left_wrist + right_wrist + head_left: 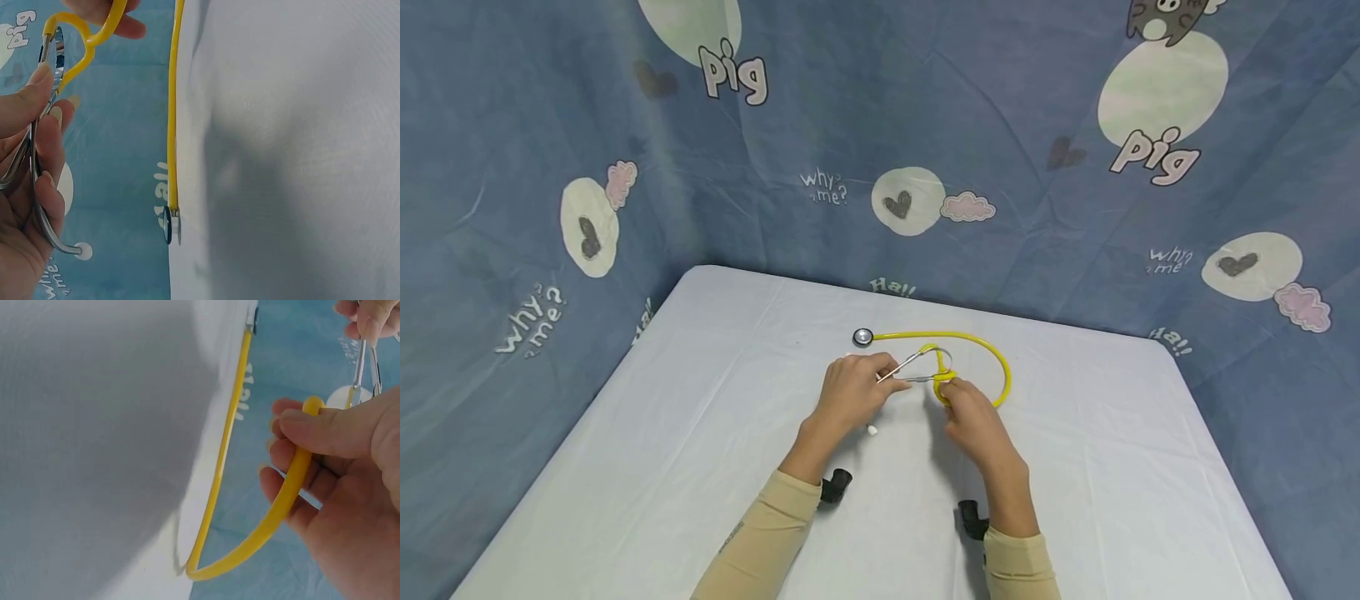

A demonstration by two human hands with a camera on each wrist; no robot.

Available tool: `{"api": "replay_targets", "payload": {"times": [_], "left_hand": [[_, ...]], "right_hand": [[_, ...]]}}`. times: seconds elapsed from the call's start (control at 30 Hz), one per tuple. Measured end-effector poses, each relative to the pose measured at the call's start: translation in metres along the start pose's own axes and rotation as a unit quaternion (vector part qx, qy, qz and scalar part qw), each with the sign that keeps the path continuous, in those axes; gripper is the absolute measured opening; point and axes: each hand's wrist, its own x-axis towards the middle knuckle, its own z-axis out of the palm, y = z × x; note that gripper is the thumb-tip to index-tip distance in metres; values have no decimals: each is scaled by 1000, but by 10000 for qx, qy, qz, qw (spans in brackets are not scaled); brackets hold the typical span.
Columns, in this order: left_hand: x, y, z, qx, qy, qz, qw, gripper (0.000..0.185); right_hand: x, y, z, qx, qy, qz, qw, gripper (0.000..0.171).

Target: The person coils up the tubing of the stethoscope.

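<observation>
A stethoscope with yellow tubing point(1004, 364) is held between both hands above the white table. My left hand point(852, 392) grips its metal ear tubes point(36, 181), thumb and fingers curled round them. One white ear tip point(872, 430) pokes out below that hand. My right hand point(976, 421) pinches the yellow tube point(294, 481) near the Y-joint, thumb against fingers. From there the tube loops right and back to the round chest piece point(862, 337), which lies on the table beyond the left hand.
White cloth covers the table point(1120, 467). A blue patterned curtain point(1037, 200) hangs behind it and along the sides. Black wrist camera mounts point(837, 486) sit beneath both forearms.
</observation>
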Motion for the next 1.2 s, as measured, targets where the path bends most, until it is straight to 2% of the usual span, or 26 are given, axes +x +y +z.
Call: {"api": "replay_targets", "payload": {"times": [0.3, 0.57, 0.83, 1.2], "left_hand": [[1, 2, 0, 95, 94, 81, 9999, 28], [2, 4, 1, 210, 2, 131, 9997, 26], [0, 6, 7, 312, -105, 266, 9991, 26], [-2, 8, 6, 434, -48, 347, 9984, 24]], "right_hand": [[2, -8, -2, -154, 29, -311, 9994, 10], [0, -16, -3, -195, 198, -629, 9976, 25], [-2, -23, -2, -324, 294, -685, 9967, 34], [-6, -31, -5, -250, 451, -862, 9949, 38]]}}
